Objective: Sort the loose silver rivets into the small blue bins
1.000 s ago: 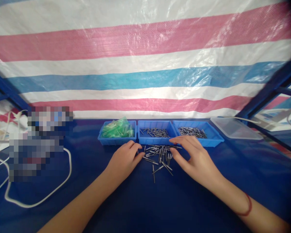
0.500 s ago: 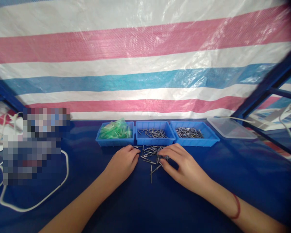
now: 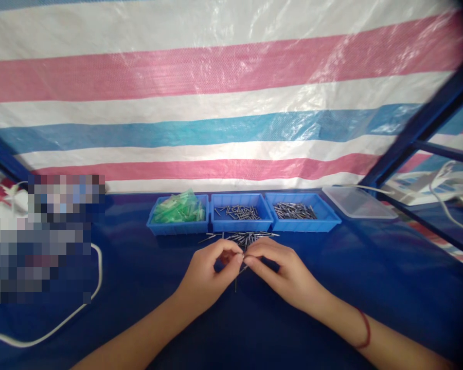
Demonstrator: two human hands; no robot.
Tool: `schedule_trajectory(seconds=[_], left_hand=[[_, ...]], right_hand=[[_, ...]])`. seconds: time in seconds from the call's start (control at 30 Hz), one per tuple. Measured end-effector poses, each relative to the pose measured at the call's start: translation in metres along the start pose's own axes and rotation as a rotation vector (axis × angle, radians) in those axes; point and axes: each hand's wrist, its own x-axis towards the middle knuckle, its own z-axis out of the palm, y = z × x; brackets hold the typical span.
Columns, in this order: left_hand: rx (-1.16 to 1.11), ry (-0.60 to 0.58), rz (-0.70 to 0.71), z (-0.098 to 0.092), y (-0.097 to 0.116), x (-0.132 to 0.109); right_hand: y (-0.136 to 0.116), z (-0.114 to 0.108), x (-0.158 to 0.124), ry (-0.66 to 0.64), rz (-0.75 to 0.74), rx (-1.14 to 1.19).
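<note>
Rivets (image 3: 248, 238) (any lettering illegible) heaped near bin (image 3: 241, 225).

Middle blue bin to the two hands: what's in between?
A loose pile of thin metal pins, on the blue tabletop in front of the middle blue bin; left hand and right hand partly hide it. Head view.

A sheet of glossy woven plastic (image 3: 216, 72) in white, pink and blue stripes covers the far side, slightly wrinkled, with pale light glaring in streaks across its middle and right. Dark blue metal bars slant along the left (image 3: 7, 156) and right (image 3: 424, 117) edges, and a smooth, dark blue tabletop (image 3: 278, 329) stretches from the near edge to the sheet's foot.
</note>
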Motion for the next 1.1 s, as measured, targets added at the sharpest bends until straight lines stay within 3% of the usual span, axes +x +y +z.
schedule_trajectory(seconds=[0.17, 0.5, 0.97, 1.1], left_hand=[[-0.017, -0.06, -0.051, 0.0027, -0.003, -0.0004], [0.088, -0.183, 0.01, 0.0041, -0.0036, 0.0002], [0.121, -0.065, 0.0, -0.0008, -0.0059, 0.0019], [0.159, -0.05, 0.002, -0.0032, -0.0065, 0.0024]], right_hand=[[0.0016, 0.0002, 0.0, 0.123, 0.122, 0.075], [-0.0033, 0.0033, -0.0011, 0.128, 0.104, 0.095], [-0.0012, 0.0016, -0.0002, 0.127, 0.111, 0.02], [0.001, -0.0011, 0.0014, 0.083, 0.022, -0.09]])
